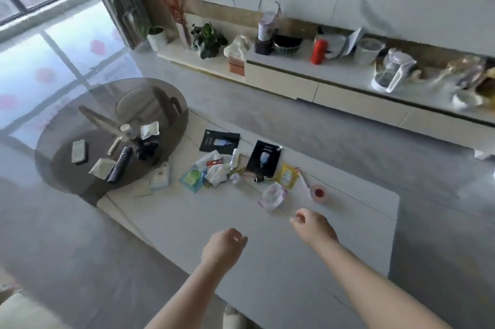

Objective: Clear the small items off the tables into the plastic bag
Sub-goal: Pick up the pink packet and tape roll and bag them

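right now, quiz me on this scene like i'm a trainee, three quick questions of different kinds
1. True or false: the left hand grips a packet.
2. Which lies nearest the right hand? A) remote control B) crumpled white wrapper C) green packet
3. Fill in: the two black cards lie on the ___ table.

Key: 1 false; 2 B; 3 white.

The white table carries 2 black packets, wrappers and a tape roll beyond both hands; the round glass table, far left, holds a remote.
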`<state>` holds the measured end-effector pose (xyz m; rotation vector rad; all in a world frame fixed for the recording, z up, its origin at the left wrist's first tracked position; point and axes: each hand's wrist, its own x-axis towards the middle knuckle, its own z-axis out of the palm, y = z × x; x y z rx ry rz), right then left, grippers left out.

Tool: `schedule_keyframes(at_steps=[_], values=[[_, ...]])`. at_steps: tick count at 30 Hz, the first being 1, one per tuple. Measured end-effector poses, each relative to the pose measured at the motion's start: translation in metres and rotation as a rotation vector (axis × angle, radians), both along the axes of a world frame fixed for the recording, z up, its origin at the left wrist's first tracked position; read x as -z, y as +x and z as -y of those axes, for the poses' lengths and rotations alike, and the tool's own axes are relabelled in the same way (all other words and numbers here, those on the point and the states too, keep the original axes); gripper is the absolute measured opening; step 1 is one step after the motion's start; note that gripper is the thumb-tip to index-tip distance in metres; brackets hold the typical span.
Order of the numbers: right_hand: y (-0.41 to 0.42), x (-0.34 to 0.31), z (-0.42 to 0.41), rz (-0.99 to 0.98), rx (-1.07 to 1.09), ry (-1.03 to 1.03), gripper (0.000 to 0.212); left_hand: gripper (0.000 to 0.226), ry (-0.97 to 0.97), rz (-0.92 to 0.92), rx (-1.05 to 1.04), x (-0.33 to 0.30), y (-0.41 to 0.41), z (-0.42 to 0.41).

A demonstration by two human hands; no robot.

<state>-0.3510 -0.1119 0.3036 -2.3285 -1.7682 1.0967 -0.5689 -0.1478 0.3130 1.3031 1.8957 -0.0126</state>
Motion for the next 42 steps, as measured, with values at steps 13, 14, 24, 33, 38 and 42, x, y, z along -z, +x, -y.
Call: schedule_keyframes(at_steps=[13,14,24,33,38,42], values=[[0.065,0.164,-0.080,-0.178,0.365,-0.016,0.051,0.040,-0.119,0.235,-0.042,0.159,0.098,-0.132],[0.068,0.179,-0.088,-0.170,0.372,-0.011,0.053,0.042,-0.119,0.231,-0.046,0.177,0.101,-0.140],[0.106,0.320,-0.156,0.117,0.357,0.132,0.075,0.047,0.075,0.022,-0.045,0.337,0.119,-0.214],[0.115,0.375,-0.177,0.231,0.369,0.187,0.075,0.075,0.210,-0.205,-0.018,0.391,0.139,-0.227],[0.123,0.370,-0.185,0.252,0.433,0.279,0.041,0.074,0.210,-0.209,-0.004,0.396,0.139,-0.232],[0.122,0.358,-0.197,-0.060,0.758,0.257,0.029,0.087,0.211,-0.210,0.035,0.392,0.138,-0.232]])
